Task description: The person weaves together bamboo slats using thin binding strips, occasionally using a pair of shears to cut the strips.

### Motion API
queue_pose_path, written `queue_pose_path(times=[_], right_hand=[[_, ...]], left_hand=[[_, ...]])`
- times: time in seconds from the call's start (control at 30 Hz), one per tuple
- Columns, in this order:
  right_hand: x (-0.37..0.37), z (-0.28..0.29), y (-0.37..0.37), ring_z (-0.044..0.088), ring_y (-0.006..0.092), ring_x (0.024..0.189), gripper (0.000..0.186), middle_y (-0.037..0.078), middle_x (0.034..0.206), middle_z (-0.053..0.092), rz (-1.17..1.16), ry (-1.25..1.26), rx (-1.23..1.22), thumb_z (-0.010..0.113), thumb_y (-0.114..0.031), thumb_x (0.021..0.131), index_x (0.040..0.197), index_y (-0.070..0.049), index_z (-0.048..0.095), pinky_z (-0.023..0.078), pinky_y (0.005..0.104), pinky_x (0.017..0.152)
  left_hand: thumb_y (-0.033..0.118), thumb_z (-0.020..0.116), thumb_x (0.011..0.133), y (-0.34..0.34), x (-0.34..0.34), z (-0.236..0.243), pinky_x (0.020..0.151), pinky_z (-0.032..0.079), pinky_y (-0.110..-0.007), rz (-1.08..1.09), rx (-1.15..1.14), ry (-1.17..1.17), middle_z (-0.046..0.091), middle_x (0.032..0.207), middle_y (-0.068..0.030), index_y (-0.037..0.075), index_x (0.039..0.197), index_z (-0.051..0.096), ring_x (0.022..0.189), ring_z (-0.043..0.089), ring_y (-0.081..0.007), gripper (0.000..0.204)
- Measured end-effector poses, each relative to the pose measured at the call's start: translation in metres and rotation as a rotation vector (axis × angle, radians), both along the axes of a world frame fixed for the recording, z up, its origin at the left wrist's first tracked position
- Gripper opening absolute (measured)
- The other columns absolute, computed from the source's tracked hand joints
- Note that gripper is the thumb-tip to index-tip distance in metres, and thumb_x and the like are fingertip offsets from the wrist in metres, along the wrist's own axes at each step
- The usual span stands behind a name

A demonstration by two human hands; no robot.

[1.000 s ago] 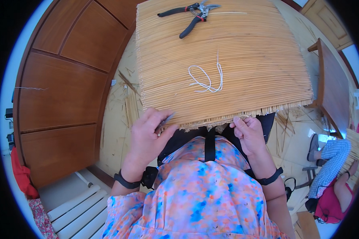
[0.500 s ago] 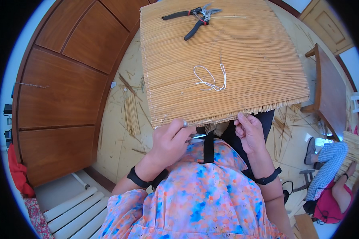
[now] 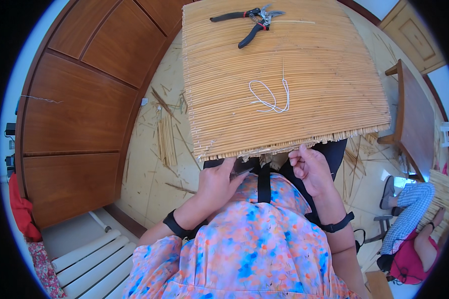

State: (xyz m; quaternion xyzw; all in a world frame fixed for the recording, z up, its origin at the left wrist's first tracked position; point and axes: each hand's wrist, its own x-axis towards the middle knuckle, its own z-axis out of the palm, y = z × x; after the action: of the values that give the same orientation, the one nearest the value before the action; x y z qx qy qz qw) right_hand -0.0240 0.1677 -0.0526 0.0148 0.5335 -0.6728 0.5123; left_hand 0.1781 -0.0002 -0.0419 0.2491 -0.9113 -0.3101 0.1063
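Observation:
A panel of straw-coloured reeds (image 3: 234, 55), laid side by side and stitched with white thread, spreads out before me. My left hand (image 3: 215, 184) is by its near left edge, fingertips under the edge. A slim, shiny, pointed metal piece (image 3: 242, 173) shows beside those fingers; its kind cannot be made out. My right hand (image 3: 312, 169) is closed in a pinch at the near edge, right of the middle; what it pinches is too small to tell. On the panel lie a needle with looped white thread (image 3: 287, 97) and black-handled pruning shears (image 3: 254, 25), jaws apart.
Brown wooden cabinet panels (image 3: 80, 104) stand on the left, above a white radiator (image 3: 92, 264). Cut reeds (image 3: 166, 142) litter the tiled floor. To the right are a wooden table (image 3: 416, 119) and another person's checked trouser leg (image 3: 409, 199).
My left hand has shifted down and left along the near edge, its fingers turning under it. The metal piece shows darker now. The panel appears slightly farther right; my right hand stays at the edge.

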Motion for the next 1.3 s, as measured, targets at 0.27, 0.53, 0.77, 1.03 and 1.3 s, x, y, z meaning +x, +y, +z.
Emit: queue_pose_path(times=[0.27,0.53,0.77,1.03,1.3], right_hand=[[0.016,0.027,-0.004,0.051,0.0051,0.057,0.022,0.002,0.073,0.063,0.332,0.353,0.031,0.059,-0.015,0.098,0.091,0.002,0.069,0.039,0.0186,0.05],[0.033,0.044,-0.02,0.062,0.0096,0.061,0.013,0.005,0.078,0.065,0.24,1.178,0.012,0.073,-0.005,0.081,0.094,-0.005,0.072,0.049,0.0229,0.054],[0.039,0.037,-0.043,0.063,0.0149,0.064,0.026,0.004,0.086,0.064,0.196,1.694,-0.091,0.079,-0.006,0.074,0.098,-0.01,0.072,0.05,0.0269,0.054],[0.033,0.025,-0.05,0.064,0.0172,0.066,0.029,0.002,0.087,0.062,0.343,1.845,-0.231,0.073,-0.01,0.074,0.102,-0.012,0.072,0.053,0.0276,0.055],[0.028,0.007,-0.046,0.064,0.0163,0.069,0.033,0.004,0.097,0.064,0.349,2.043,-0.361,0.068,-0.013,0.072,0.105,-0.007,0.068,0.052,0.0283,0.057]], left_hand=[[0.013,0.072,0.085,0.001,-0.006,0.002,0.056,0.047,-0.026,0.088,0.509,0.101,0.062,0.068,-0.0081,-0.001,0.102,0.067,0.058,0.056,-0.0123,0.022],[0.013,0.068,0.089,0.002,-0.001,0.016,0.064,0.053,-0.03,-0.027,0.497,0.097,0.07,0.081,-0.0158,-0.001,0.101,0.067,0.07,0.07,-0.0218,0.018],[0.007,0.072,0.077,-0.006,0.01,0.021,0.059,0.053,-0.034,-0.186,0.09,0.144,0.066,0.079,-0.0116,0.004,0.097,0.068,0.068,0.067,-0.0279,0.021],[0.004,0.073,0.064,-0.007,-0.001,0.031,0.054,0.05,-0.036,-0.313,0.01,0.307,0.06,0.071,-0.0084,0.006,0.096,0.065,0.061,0.062,-0.0266,0.033],[0.012,0.079,0.066,-0.017,0.001,0.038,0.052,0.047,-0.036,-0.322,-0.08,0.244,0.058,0.071,-0.0073,0.007,0.103,0.066,0.059,0.059,-0.0261,0.039]])
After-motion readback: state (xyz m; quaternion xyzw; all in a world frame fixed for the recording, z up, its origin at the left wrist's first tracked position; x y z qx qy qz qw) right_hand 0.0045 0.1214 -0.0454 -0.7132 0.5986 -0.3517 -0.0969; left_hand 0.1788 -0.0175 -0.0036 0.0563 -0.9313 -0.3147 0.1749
